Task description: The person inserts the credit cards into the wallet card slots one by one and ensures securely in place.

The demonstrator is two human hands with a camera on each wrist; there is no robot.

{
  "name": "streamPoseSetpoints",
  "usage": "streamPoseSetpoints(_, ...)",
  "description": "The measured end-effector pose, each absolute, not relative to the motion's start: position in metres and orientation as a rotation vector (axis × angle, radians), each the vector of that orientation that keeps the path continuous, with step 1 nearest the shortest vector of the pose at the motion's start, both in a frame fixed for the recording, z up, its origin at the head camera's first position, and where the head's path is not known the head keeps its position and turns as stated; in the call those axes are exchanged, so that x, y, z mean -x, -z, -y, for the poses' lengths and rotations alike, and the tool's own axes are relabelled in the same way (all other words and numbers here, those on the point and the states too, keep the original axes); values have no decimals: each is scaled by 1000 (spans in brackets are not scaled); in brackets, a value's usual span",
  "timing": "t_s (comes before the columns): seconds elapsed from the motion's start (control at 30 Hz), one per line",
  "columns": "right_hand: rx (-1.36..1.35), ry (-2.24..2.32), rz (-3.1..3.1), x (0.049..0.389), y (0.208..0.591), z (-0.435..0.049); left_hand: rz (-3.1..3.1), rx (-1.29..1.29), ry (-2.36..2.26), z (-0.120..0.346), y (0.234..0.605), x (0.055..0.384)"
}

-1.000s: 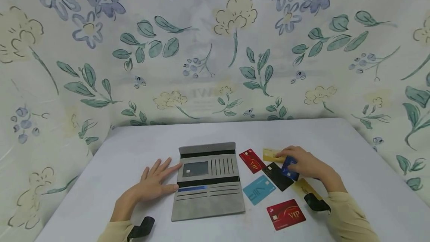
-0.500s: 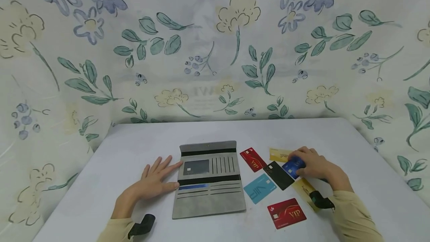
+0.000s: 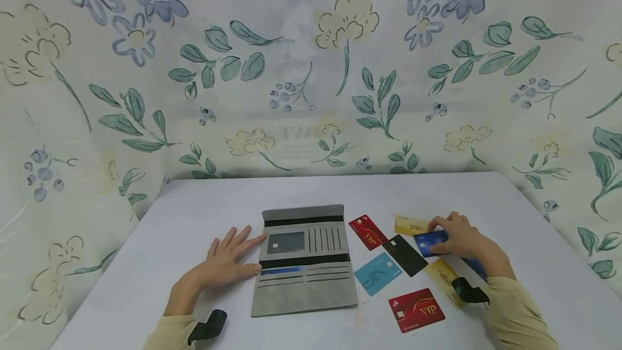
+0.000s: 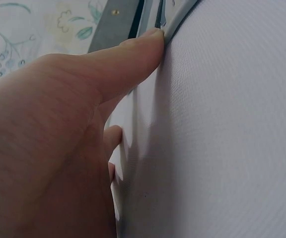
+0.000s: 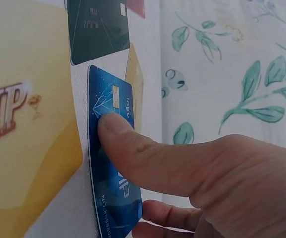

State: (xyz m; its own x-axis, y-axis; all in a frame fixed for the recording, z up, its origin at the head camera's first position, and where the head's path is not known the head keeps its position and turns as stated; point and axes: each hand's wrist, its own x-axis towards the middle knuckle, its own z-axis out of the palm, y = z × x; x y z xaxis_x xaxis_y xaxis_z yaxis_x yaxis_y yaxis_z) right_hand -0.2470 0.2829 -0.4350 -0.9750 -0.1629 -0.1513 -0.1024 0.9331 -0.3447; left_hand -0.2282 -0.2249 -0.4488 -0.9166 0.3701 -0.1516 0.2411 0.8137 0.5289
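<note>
The head view looks forward and down from above. Both wrist views sit close; right and head share the blue card (image 5: 103, 171).

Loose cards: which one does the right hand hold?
The deep blue card beside the black card: it alone is in the fingers of the right hand.

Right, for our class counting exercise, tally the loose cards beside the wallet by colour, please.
Red cards: 2
Gold cards: 2
Black card: 1
Light blue card: 1
Dark blue cards: 2, one partly hidden by the right hand
Total: 8
</note>
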Motion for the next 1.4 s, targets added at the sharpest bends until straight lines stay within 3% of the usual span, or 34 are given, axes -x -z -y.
streamPoseSetpoints(0.7, 321, 712, -2889, 247, 427, -297, -2759, -480, -737, 224, 453, 228)
streamPoseSetpoints(1.4, 329, 844, -2971, 249, 421, -274, -2756, -476, -741, 226, 450, 228)
